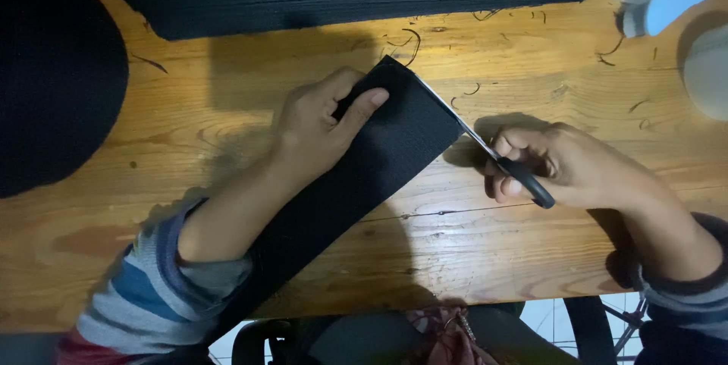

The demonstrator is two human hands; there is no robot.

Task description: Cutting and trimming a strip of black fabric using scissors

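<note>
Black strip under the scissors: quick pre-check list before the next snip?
1. Left hand pins the black strip to the wooden table: ok.
2. Right hand has the scissors by the black handles: ok.
3. Blades lie along the strip's end edge: ok.
4. Left fingers out of the blade line: ok, they rest back from the cut edge.
5. How far the blades are open: cannot tell, too thin to read.
6. Cut path free of clutter: ok, only loose thread scraps nearby.
</note>
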